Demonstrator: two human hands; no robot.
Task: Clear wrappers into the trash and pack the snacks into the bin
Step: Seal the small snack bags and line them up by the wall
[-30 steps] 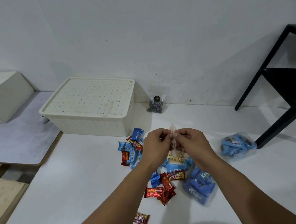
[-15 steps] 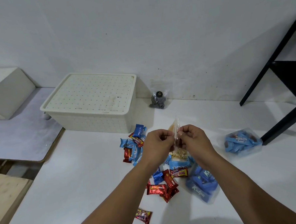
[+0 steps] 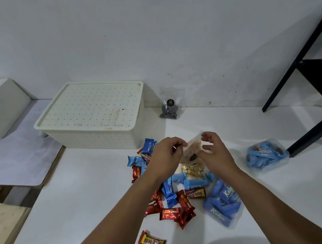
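Observation:
My left hand [image 3: 166,157] and my right hand [image 3: 214,152] both pinch the top of a clear bag of nuts [image 3: 193,167] held above the white table [image 3: 81,192], its mouth pulled apart between them. Under and around the hands lies a pile of red and blue snack bars [image 3: 172,202]. One red bar [image 3: 152,242] lies alone near the front edge. A clear bag of blue bars [image 3: 224,202] rests right of the pile. The cream bin [image 3: 93,114] stands at the back left with its perforated lid on.
A second bag of blue bars [image 3: 266,156] lies at the right. A small clear packet with dark contents [image 3: 170,110] leans against the wall. A black frame [image 3: 309,94] stands at the right. A lower grey surface [image 3: 17,153] sits left of the table.
My hands have spread apart, pulling the bag's top open; earlier they were pressed together on it. The view has shifted slightly.

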